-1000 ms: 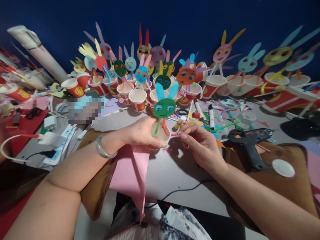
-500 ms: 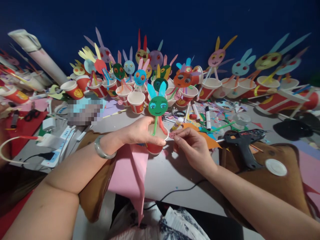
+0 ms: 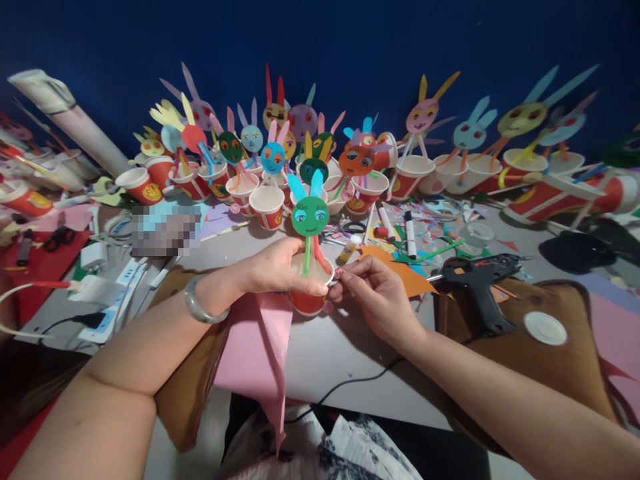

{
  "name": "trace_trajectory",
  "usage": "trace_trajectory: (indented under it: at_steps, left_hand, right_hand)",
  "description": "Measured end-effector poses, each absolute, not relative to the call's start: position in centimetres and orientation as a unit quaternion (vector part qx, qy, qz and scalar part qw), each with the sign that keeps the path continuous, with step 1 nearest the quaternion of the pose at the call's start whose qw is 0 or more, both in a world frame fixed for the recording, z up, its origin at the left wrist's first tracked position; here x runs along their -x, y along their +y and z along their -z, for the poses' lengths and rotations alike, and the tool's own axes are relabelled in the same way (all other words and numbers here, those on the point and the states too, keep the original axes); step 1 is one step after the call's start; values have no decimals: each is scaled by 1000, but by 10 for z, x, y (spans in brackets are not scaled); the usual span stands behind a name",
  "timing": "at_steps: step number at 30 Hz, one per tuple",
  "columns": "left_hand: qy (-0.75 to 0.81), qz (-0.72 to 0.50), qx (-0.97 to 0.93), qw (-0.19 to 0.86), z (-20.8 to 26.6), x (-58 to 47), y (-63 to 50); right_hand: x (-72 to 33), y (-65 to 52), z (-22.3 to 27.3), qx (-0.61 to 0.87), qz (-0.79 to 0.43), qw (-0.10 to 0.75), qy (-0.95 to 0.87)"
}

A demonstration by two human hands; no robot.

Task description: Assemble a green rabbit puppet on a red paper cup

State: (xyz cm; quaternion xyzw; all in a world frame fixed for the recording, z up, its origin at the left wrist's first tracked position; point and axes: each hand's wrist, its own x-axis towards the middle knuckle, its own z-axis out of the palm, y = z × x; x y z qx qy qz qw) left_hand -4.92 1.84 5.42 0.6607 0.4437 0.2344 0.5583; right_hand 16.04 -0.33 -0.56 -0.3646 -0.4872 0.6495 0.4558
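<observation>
My left hand (image 3: 283,268) is wrapped round a red and white paper cup (image 3: 309,305) from its left side, thumb along the front of the rim. From the cup rises a green paper rabbit face (image 3: 310,217) with blue ears, on a green and a red stem. At the cup's right side, my right hand (image 3: 373,283) pinches a small pink paper piece (image 3: 340,273) close to the rim. Whether that piece touches the cup, I cannot tell. Under my left wrist lies a sheet of pink paper (image 3: 255,353).
Behind stand several finished cups with paper rabbit faces (image 3: 273,158). A black glue gun (image 3: 483,287) and a white lid (image 3: 545,329) rest on a brown cushion (image 3: 560,373) at right. Markers (image 3: 410,235), paper scraps and a glue bottle (image 3: 350,248) lie ahead; a power strip (image 3: 120,293) is at left.
My right hand has brought the small pink piece nearer to the cup's right side. My left hand keeps its hold on the cup. The whole view has shifted slightly.
</observation>
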Motion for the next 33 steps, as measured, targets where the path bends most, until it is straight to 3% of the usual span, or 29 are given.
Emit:
trace_trajectory:
  at_steps: [33]
  left_hand:
    - [429, -214, -701, 527, -49, 51, 18]
  right_hand:
    - [-162, -2, 4, 346, -692, 446, -449]
